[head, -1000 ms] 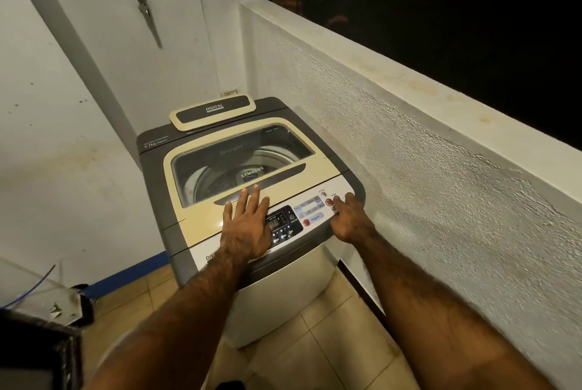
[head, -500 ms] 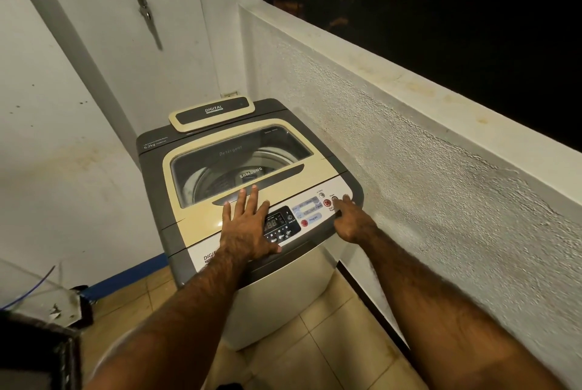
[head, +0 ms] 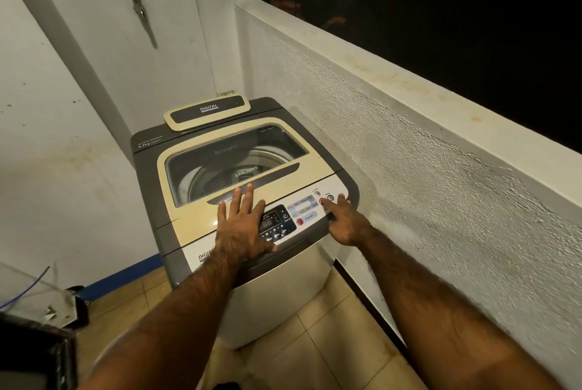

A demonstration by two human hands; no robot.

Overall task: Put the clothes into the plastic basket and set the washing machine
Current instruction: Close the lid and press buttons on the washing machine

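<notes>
Washing machine [head: 277, 304] stands under both hands. Left hand [head: 242, 225] lies flat on it, holding nothing. Right hand [head: 348, 222], empty, fingers the panel buttons [head: 326, 199]. Setting step, it seems; next likely needs one precise press.

View: single head camera, wide-angle.
Facing: forward and down, along both forearms.
Range: near; washer [head: 283, 295] under left hand [head: 242, 227] and right hand [head: 348, 225], floor [head: 330, 342] below the wrists.

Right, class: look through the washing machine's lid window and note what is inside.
Through the window the washing machine's pale drum wall and a Samsung badge show, no clothes in sight. The cream lid frame and the left hand hide the drum's near side.
</notes>
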